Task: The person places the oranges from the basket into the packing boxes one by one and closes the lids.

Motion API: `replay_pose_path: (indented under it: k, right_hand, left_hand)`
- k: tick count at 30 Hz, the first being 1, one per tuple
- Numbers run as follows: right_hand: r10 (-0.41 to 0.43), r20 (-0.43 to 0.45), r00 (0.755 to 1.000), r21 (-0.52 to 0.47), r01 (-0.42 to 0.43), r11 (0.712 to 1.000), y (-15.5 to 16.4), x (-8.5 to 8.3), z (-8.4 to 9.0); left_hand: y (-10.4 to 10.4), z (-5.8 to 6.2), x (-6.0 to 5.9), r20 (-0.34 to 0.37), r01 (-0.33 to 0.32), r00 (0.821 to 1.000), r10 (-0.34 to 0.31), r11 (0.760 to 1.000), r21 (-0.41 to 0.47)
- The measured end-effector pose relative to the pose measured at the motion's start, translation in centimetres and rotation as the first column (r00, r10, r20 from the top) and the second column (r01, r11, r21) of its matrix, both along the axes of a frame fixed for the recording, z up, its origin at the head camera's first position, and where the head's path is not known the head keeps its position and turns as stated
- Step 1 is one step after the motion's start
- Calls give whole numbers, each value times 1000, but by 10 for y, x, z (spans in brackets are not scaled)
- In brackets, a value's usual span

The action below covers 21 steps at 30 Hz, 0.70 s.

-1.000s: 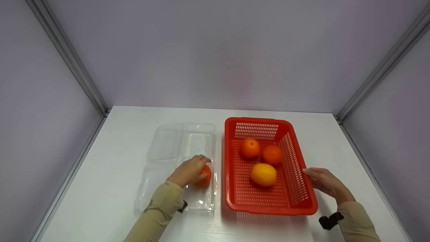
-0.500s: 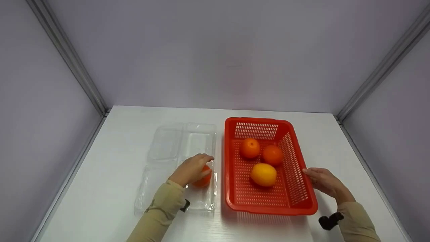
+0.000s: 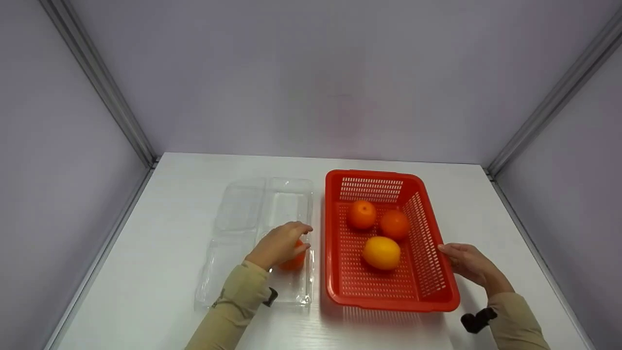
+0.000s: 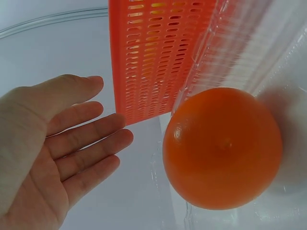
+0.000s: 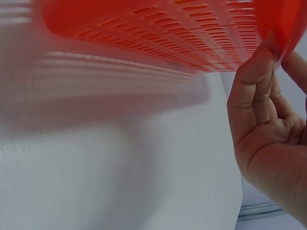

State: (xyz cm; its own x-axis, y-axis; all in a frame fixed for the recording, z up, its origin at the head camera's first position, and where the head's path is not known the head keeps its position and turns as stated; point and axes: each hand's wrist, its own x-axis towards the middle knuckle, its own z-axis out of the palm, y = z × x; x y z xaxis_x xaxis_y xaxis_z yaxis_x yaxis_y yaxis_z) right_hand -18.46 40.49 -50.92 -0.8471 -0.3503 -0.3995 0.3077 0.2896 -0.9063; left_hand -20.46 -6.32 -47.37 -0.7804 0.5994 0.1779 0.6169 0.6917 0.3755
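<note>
My left hand (image 3: pixel 278 244) hovers over an orange (image 3: pixel 294 262) that lies in the near right compartment of a clear plastic clamshell tray (image 3: pixel 286 199). In the left wrist view the left hand (image 4: pixel 62 143) is flat with straight fingers and a gap separates it from the orange (image 4: pixel 223 148). My right hand (image 3: pixel 466 265) holds the right rim of the red basket (image 3: pixel 374 174). In the right wrist view the right hand (image 5: pixel 268 134) has fingertips curled at the edge of the basket (image 5: pixel 158 33).
Inside the basket lie two oranges (image 3: pixel 361 214) (image 3: pixel 394 224) and a larger yellow-orange fruit (image 3: pixel 382 252). The basket wall (image 4: pixel 153 52) stands just right of the tray. The white table (image 3: pixel 160 218) is walled on the left, back and right.
My left hand's fingers have straightened and lifted off the orange, which stays in the tray. The right hand and the basket have not moved.
</note>
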Motion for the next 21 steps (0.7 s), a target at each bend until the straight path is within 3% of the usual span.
replay_pose_path:
  k: [8, 21]
  right_hand:
    - [-9, 8, 1000, 2, 9, 1000, -1, 0, 0]
    - [-10, 13, 1000, -20, 10, 1000, 0, -1, -1]
  left_hand:
    - [7, 3, -1, 41, -8, 999, 8, 1000, 3]
    - [12, 8, -2, 28, 17, 999, -17, 1000, 5]
